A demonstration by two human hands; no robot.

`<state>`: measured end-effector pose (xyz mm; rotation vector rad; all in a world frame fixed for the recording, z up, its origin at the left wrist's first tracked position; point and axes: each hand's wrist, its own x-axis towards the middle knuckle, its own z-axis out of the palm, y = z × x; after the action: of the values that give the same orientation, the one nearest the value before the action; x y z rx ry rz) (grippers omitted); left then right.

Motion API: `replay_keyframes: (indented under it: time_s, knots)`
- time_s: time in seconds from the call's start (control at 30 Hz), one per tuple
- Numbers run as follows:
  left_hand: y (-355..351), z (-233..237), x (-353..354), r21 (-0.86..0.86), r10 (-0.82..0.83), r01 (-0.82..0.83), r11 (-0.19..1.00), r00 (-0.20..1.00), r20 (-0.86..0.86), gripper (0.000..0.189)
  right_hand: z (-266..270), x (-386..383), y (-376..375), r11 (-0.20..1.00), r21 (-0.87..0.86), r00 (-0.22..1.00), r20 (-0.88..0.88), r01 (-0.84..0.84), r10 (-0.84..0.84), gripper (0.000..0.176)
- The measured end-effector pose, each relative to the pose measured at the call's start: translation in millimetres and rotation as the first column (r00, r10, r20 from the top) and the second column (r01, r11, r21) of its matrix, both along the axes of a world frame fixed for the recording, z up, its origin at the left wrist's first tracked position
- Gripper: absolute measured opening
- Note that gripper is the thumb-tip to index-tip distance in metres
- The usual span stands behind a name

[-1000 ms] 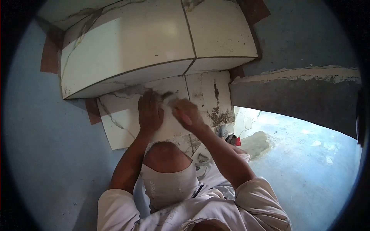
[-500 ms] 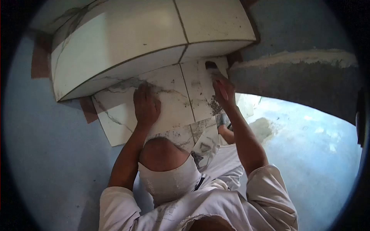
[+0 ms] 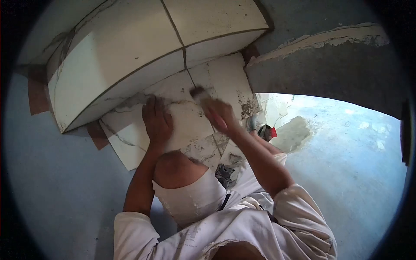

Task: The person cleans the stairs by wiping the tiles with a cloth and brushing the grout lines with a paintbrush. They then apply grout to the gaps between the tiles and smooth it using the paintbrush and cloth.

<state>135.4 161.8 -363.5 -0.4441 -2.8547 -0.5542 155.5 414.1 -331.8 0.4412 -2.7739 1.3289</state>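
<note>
Brush (image 3: pixel 201 94) sits just above frame centre, its handle gripped in our right hand (image 3: pixel 220 114), fingers curled. Our left hand (image 3: pixel 157 122) braces, opened out and seemingly empty, on the marbled tile (image 3: pixel 187 122); light, even strokes along the joint (image 3: pixel 191 78) should serve us best.

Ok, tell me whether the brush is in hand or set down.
In hand: the right hand is closed around the brush, whose dark, motion-blurred head sticks out over the tiles.
</note>
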Motion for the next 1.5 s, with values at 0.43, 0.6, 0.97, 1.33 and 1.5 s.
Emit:
replay_keyframes:
  time_s: [0.43,0.6,0.97,1.33,1.5]
  knots:
    - [65,-1,3,0.161,-0.337,0.302,0.94,0.9,0.277,0.069,64,28,28,0.99,0.044,0.99,0.036,0.136,-0.138,0.02]
    - [65,41,42,0.723,-0.784,0.304,0.62,0.246,0.569,0.029,15,-66,-24,0.985,-0.17,0.999,-0.019,-0.029,0.026,0.021]
    - [-65,80,26,0.508,0.216,-0.18,0.843,0.976,-0.011,0.01,61,88,19,0.992,-0.099,0.989,0.137,0.073,-0.06,0.02]
    - [-47,206,-116,0.246,0.127,0.01,0.969,0.835,-0.535,0.022,36,62,41,0.947,-0.107,0.944,0.172,0.302,-0.281,0.016]
    - [18,204,-155,0.088,-0.169,0.211,0.974,0.924,-0.342,0.042,46,117,59,0.949,-0.025,0.933,0.194,0.314,-0.304,0.012]
